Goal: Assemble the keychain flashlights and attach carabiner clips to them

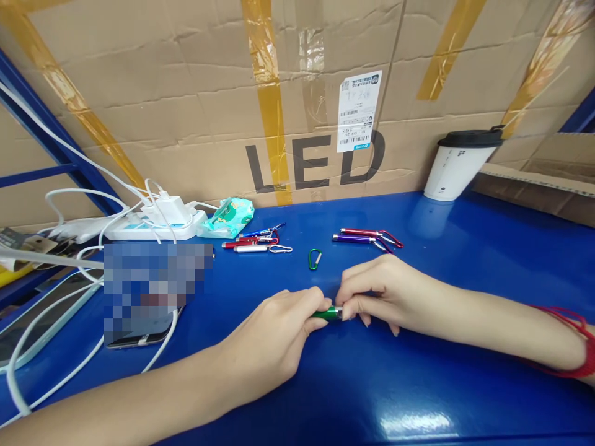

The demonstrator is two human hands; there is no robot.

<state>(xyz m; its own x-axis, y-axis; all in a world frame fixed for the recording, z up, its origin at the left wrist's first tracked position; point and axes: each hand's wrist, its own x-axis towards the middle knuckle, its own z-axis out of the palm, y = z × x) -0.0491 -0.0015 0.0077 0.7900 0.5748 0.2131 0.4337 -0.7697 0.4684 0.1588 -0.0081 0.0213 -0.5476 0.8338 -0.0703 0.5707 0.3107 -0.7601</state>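
Note:
My left hand (286, 328) is closed around a small green metal flashlight (328, 313), most of which its fingers hide. The thumb and fingertips of my right hand (379, 291) pinch the silver end of the same flashlight. Just beyond my hands lies a loose green carabiner (315, 259) on the blue tabletop (418, 365). Farther back to the left, several slim flashlights in red, blue and silver lie bunched together, the silver flashlight (253, 249) nearest me. To the right of the carabiner rest a red flashlight (360, 231) and a purple flashlight (356, 239), both with clips.
A white paper cup (458, 167) with a black lid stands at the back right. At left are a power strip (153, 229), white cables, a tissue pack (227, 217) and phones, one a black phone (144, 331). A cardboard box (195, 111) walls the back.

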